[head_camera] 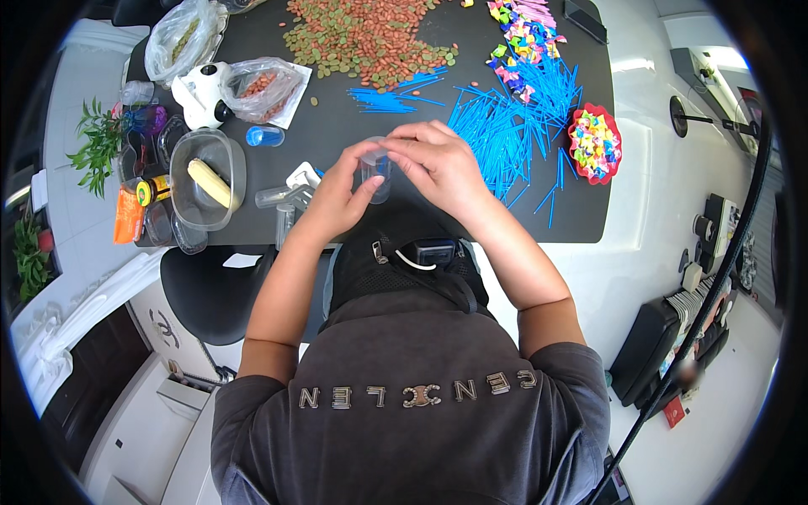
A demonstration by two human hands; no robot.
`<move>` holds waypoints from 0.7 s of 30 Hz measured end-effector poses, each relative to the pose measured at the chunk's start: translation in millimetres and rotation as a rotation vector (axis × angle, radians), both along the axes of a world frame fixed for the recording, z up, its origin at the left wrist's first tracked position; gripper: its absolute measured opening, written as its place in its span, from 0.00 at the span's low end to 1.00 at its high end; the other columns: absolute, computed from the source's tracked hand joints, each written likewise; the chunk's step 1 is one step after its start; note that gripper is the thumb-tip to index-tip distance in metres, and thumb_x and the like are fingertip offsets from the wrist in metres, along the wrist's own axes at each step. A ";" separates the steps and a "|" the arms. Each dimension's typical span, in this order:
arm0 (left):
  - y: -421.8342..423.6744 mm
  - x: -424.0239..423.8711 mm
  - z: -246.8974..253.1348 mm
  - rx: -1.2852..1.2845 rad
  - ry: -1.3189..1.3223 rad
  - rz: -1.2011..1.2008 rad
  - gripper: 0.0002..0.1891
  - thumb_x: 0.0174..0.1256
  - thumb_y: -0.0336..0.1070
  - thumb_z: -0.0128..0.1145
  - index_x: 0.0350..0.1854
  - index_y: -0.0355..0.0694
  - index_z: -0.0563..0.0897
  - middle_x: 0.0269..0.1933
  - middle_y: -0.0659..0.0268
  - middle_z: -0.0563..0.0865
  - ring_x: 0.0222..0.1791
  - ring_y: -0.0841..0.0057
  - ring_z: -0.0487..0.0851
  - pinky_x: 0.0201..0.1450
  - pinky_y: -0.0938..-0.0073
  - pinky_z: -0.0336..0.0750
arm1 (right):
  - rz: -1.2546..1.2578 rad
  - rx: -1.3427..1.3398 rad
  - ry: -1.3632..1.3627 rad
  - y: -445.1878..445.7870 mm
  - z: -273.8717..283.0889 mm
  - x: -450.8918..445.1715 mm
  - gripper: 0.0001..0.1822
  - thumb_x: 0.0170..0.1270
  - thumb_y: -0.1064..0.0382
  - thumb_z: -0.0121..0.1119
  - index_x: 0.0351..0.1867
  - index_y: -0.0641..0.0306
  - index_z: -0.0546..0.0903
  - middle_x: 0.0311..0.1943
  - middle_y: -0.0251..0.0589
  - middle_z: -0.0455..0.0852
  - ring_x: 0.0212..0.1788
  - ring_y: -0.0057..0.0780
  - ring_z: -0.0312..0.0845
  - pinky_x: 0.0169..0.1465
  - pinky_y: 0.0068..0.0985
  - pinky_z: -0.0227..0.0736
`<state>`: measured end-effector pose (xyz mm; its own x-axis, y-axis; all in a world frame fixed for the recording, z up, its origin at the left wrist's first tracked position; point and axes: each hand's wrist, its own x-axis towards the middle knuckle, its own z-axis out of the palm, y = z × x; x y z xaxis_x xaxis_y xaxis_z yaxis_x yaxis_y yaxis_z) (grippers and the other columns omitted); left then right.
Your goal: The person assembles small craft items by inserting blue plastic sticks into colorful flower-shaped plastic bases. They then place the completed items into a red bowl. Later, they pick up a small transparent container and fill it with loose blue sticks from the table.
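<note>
Near the table's front edge, a small clear plastic container (380, 169) stands upright between my hands. My left hand (341, 192) wraps around its left side, thumb against the wall. My right hand (439, 161) pinches the top rim with its fingertips, where a clear lid or rim piece (374, 151) shows partly behind the fingers. Something blue shows through the container wall; too little of it is visible to name. Right of my right hand lies a loose heap of thin blue plastic sticks (495, 139). Beyond my hands is a smaller bunch of blue sticks (385, 101).
Red-brown peanuts and green flat beans (372, 38) are heaped at the back. Folded paper stars (521, 41) lie back right; more fill a red dish (594, 145). On the left are a plastic tub (237, 158) with corn, a blue-capped cup (265, 136) and clear containers (285, 221).
</note>
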<state>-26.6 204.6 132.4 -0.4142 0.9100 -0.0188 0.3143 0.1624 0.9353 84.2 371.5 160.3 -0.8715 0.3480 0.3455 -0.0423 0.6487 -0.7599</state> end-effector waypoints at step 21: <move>-1.5 -1.3 -6.5 0.002 -0.289 0.066 0.26 0.66 0.26 0.56 0.65 0.42 0.63 0.60 0.61 0.72 0.57 0.71 0.75 0.61 0.68 0.68 | -0.363 0.049 -0.988 8.9 -206.9 -20.4 0.12 0.55 0.54 0.62 0.34 0.57 0.87 0.37 0.45 0.87 0.40 0.44 0.84 0.45 0.38 0.79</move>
